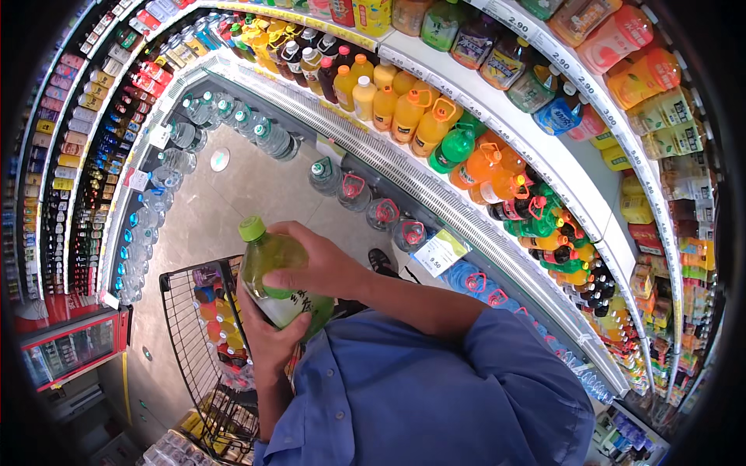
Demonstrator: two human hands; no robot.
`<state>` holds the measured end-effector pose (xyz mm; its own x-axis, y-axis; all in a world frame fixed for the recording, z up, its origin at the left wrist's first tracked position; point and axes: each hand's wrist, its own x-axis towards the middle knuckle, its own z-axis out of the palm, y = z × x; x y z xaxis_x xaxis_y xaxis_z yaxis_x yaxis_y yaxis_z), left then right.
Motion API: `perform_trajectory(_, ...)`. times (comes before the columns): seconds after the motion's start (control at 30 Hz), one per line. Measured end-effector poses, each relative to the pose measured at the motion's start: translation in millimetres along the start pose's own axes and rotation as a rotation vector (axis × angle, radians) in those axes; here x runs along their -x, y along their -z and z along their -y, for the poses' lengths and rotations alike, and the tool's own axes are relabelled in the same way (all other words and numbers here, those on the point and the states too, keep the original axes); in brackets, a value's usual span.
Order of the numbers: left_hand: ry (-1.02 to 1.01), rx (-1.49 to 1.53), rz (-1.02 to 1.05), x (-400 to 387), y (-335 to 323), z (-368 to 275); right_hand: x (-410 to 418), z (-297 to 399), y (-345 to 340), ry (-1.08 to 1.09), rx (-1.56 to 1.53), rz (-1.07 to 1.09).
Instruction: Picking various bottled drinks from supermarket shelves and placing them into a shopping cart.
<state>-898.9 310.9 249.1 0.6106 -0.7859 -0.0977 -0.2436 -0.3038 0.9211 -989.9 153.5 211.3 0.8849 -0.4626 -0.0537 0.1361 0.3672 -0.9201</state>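
Note:
A large plastic bottle (268, 256) with yellow-green contents, a light green cap and a pale label is tilted before my chest. My right hand (309, 262) grips it around its upper part, near the shoulder. Lower on the bottle, my left hand (271, 332) holds it from the other side, thumb across the label. Beside and beneath them stands a black wire shopping cart (186, 326), holding packs of bottles with coloured caps (224, 326). The side of the bottle turned away from the camera is hidden.
Curved lit shelves of juice and soda bottles (408, 116) run along the right. Large water bottles (274, 140) line the floor edge. Drink shelves (76, 145) stand at left, above a red-framed cooler (76, 349). A price sign (441, 253) stands near my elbow; shrink-wrapped packs (175, 448) lie below.

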Motion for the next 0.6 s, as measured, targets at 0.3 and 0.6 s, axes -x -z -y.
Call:
perform_trajectory(0.3, 0.286, 0.304, -0.019, 2, 17, 37, -15, -15, 6, 0.128, 0.203, 0.079)
perform_trajectory(0.6, 0.293, 0.294, 0.1, -37, 54, 71, -52, -29, -18, 0.088, 0.301, -0.021)
